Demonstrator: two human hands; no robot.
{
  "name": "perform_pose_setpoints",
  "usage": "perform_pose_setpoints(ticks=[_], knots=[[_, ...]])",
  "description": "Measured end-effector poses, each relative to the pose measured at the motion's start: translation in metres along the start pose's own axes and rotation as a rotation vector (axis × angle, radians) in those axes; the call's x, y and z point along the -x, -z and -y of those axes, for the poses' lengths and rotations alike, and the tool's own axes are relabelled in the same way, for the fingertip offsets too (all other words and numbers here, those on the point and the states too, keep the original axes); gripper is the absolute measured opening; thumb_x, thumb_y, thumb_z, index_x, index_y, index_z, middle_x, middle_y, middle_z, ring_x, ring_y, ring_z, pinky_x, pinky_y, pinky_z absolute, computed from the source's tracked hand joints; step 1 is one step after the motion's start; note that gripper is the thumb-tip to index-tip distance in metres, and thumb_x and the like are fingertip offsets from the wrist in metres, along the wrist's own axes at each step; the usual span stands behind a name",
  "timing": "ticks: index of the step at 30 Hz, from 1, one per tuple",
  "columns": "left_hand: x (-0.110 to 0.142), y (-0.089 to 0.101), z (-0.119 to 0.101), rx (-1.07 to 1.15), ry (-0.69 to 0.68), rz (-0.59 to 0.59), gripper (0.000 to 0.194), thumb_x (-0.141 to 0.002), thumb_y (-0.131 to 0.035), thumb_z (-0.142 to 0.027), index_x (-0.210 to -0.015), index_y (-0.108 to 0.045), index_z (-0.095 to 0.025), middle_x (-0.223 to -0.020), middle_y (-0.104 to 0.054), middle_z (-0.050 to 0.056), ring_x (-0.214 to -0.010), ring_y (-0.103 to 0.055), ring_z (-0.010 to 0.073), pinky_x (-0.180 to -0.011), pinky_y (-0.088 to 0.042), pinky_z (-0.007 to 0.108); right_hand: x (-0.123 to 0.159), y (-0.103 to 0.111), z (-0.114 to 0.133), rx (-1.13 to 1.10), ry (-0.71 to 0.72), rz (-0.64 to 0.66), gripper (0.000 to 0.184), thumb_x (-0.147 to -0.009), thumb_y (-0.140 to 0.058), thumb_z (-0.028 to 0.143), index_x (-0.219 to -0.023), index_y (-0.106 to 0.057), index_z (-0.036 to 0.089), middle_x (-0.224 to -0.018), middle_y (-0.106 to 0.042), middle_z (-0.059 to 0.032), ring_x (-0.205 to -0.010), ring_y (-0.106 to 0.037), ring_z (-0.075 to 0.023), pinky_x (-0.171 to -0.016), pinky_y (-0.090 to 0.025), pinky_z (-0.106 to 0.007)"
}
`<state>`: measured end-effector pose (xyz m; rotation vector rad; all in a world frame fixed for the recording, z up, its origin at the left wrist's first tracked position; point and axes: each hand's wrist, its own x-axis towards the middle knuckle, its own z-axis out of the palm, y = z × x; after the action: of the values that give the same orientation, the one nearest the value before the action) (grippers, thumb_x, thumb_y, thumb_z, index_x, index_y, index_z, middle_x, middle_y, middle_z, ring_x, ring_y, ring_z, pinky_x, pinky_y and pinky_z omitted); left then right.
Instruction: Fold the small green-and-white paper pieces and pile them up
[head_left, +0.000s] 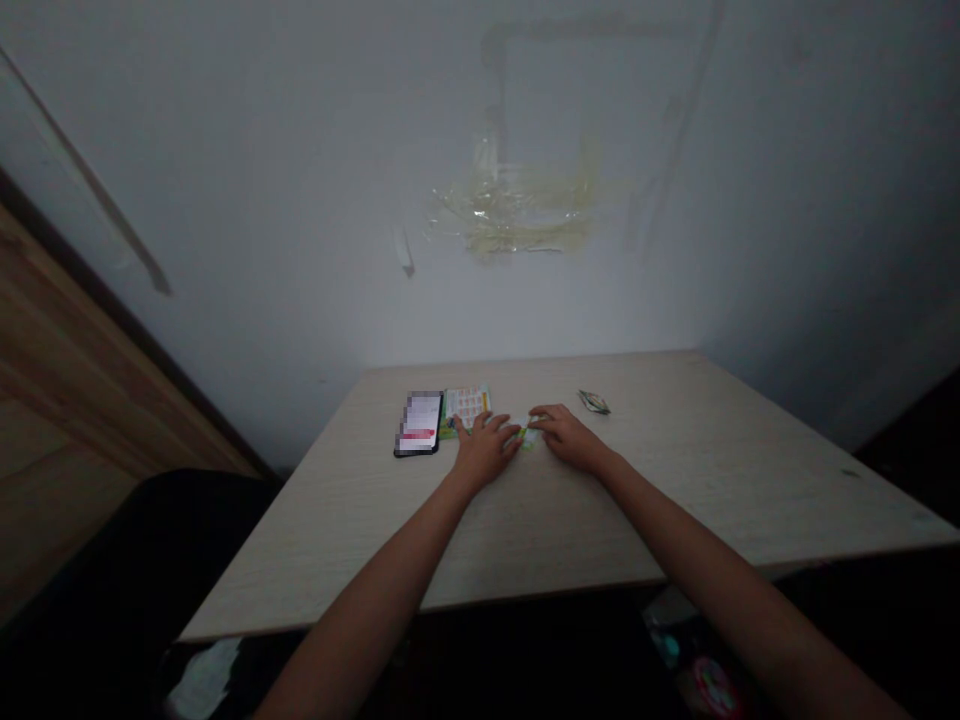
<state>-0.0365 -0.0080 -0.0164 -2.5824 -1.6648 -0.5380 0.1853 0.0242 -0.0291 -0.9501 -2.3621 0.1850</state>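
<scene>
A person's two bare forearms reach over a pale wooden bench (562, 535) towards a wall (285, 200) marked with peeling clear tape (517, 225). Between the hands, near the middle of the bench, lies a small green-and-white paper (529, 434). The left hand (484, 450) is loosely spread, its outer fingers over the lower part of a printed sheet (469, 401), its others at the paper. The right hand (571, 438) is narrower, fingertips bent together on the paper's right side; whether they pinch or only press, one cannot tell

The paper looks thin and light, so uneven pressure from the two hands could crease it or make it slide. The left fingers could also drag the printed sheet into the phone (421, 424), which lies just beside its left edge. A rightward sweep could nudge the small folded packet (594, 402), beyond the right hand

The wall bounds the far edge. Pale wood shows between the hands and the near edge, and more stretches away to the right
</scene>
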Motion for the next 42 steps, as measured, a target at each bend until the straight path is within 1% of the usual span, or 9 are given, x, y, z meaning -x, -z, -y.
perform_pose_setpoints(ticks=[3,7,14,20,25,29,32,38,42], knots=[[0.000,0.000,-0.001,-0.012,0.015,0.018,0.038,-0.096,-0.039,-0.051,-0.127,-0.058,-0.041,-0.144,-0.051,0.000,-0.137,-0.032,0.0329,-0.103,-0.003,0.082,-0.001,0.001,0.000,-0.036,-0.021,0.028,0.044,-0.083,-0.047,0.003,-0.120,-0.065,0.018,-0.120,-0.062,-0.0112,-0.116,-0.052,-0.0208,-0.103,-0.041,-0.041],[-0.001,-0.001,0.000,-0.027,0.029,0.027,0.039,-0.095,-0.040,-0.052,-0.129,-0.056,-0.042,-0.145,-0.049,0.001,-0.137,-0.031,0.0342,-0.103,-0.003,0.081,-0.002,0.004,0.003,0.010,-0.011,0.047,0.038,-0.085,-0.049,0.006,-0.115,-0.068,0.018,-0.107,-0.065,-0.0105,-0.105,-0.054,-0.0207,-0.095,-0.044,-0.037],[-0.001,-0.005,0.003,-0.005,0.013,0.016,0.041,-0.089,-0.051,-0.054,-0.129,-0.057,-0.044,-0.144,-0.049,0.004,-0.135,-0.033,0.0366,-0.101,-0.002,0.082,-0.005,0.007,0.009,0.108,-0.020,0.063,0.031,-0.082,-0.056,0.008,-0.106,-0.073,0.020,-0.094,-0.063,-0.0077,-0.091,-0.054,-0.0204,-0.086,-0.042,-0.036],[-0.001,-0.003,0.002,0.024,0.016,0.004,0.038,-0.089,-0.054,-0.051,-0.125,-0.060,-0.044,-0.141,-0.052,0.003,-0.134,-0.034,0.0344,-0.103,-0.002,0.080,-0.005,0.009,0.013,0.092,0.005,0.081,0.031,-0.080,-0.058,0.008,-0.104,-0.073,0.020,-0.094,-0.063,-0.0077,-0.092,-0.054,-0.0203,-0.085,-0.042,-0.035],[-0.003,0.000,0.004,0.075,-0.025,-0.012,0.032,-0.089,-0.057,-0.047,-0.120,-0.063,-0.042,-0.134,-0.058,0.002,-0.132,-0.038,0.0313,-0.103,-0.001,0.080,-0.005,0.008,0.013,0.100,0.019,0.080,0.029,-0.080,-0.058,0.007,-0.102,-0.073,0.018,-0.093,-0.063,-0.0076,-0.092,-0.054,-0.0197,-0.084,-0.042,-0.033],[-0.005,0.003,0.006,0.067,-0.092,-0.002,0.025,-0.090,-0.057,-0.043,-0.113,-0.068,-0.040,-0.120,-0.068,0.000,-0.130,-0.041,0.0305,-0.104,0.006,0.079,-0.004,0.007,0.011,0.112,0.003,0.068,0.022,-0.083,-0.063,0.018,-0.103,-0.073,0.020,-0.093,-0.064,-0.0072,-0.091,-0.055,-0.0195,-0.084,-0.041,-0.034],[-0.007,0.004,0.007,0.060,-0.099,0.003,0.023,-0.091,-0.057,-0.043,-0.111,-0.069,-0.040,-0.118,-0.069,-0.001,-0.129,-0.043,0.0299,-0.104,0.007,0.078,-0.003,0.006,0.010,0.104,0.005,0.057,0.020,-0.085,-0.065,0.025,-0.102,-0.074,0.021,-0.093,-0.064,-0.0070,-0.091,-0.056,-0.0201,-0.085,-0.041,-0.035],[-0.006,0.002,0.006,0.085,-0.086,-0.011,0.023,-0.093,-0.053,-0.043,-0.109,-0.070,-0.040,-0.117,-0.070,-0.001,-0.127,-0.044,0.0278,-0.105,0.009,0.076,-0.003,0.006,0.008,0.064,0.011,0.054,0.019,-0.086,-0.066,0.028,-0.101,-0.074,0.022,-0.092,-0.065,-0.0069,-0.090,-0.058,-0.0195,-0.082,-0.042,-0.034],[-0.006,0.002,0.006,0.087,-0.094,-0.009,0.024,-0.093,-0.053,-0.043,-0.110,-0.070,-0.038,-0.117,-0.069,0.001,-0.125,-0.045,0.0272,-0.106,0.007,0.076,-0.002,0.008,0.010,0.033,0.008,0.037,0.018,-0.087,-0.064,0.028,-0.101,-0.074,0.021,-0.091,-0.065,-0.0070,-0.089,-0.057,-0.0190,-0.081,-0.043,-0.032]])
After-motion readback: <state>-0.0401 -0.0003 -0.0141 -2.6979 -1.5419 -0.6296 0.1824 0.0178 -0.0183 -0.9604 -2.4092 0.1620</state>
